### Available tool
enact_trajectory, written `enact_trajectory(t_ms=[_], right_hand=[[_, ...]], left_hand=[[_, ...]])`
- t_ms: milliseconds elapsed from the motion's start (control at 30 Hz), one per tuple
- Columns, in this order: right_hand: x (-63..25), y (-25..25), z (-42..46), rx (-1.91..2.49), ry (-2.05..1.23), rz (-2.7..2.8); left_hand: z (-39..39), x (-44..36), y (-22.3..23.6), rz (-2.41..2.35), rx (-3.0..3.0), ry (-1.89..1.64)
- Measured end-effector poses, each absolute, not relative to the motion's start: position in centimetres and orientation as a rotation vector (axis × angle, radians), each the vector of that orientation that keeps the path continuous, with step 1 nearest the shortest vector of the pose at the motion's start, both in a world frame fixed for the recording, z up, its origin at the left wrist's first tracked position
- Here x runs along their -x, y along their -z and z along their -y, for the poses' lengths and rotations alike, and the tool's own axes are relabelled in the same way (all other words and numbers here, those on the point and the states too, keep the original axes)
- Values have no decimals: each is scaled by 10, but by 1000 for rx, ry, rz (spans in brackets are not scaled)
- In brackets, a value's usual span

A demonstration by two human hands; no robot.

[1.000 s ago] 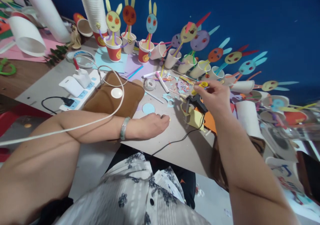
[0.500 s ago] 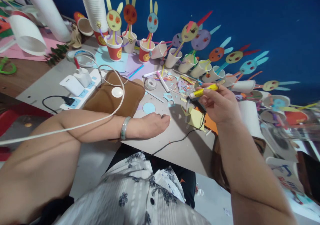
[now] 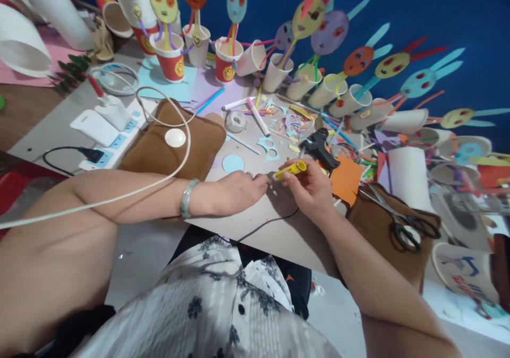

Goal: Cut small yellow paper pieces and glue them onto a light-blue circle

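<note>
My left hand rests at the table's front part, its fingers closed in a pinch; whatever they hold is hidden. My right hand grips a yellow marker between thumb and fingers, its pale end pointing toward my left fingertips. A small gap shows between the two hands. Just beyond my left hand lies a light blue paper circle. Behind my right hand there is a black glue gun with a cable, beside an orange paper sheet.
Paper cups with rabbit-faced paper figures line the blue wall. Markers, tape and paper scraps lie mid-table. A brown cushion and power strip are left; scissors lie on another brown cushion right.
My right hand has come down and left with the yellow marker, close to my left hand. The glue gun and scissors now show more. The view has shifted a little.
</note>
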State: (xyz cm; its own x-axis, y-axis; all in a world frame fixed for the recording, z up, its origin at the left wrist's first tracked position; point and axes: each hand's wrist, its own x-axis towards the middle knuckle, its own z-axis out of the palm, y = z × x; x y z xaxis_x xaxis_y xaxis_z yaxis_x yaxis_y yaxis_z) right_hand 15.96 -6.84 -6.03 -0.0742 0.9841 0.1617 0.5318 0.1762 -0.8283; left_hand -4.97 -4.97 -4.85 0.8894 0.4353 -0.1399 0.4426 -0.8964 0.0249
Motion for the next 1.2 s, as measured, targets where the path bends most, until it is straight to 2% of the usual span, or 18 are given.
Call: enact_trajectory(t_ms=[533, 1200], right_hand=[[-170, 68, 67, 1357, -700, 1792], [-167, 69, 63, 1283, -531, 2061]], left_hand=[[48, 53, 54, -720, -3044, 117], [49, 51, 46, -710, -2994, 257]])
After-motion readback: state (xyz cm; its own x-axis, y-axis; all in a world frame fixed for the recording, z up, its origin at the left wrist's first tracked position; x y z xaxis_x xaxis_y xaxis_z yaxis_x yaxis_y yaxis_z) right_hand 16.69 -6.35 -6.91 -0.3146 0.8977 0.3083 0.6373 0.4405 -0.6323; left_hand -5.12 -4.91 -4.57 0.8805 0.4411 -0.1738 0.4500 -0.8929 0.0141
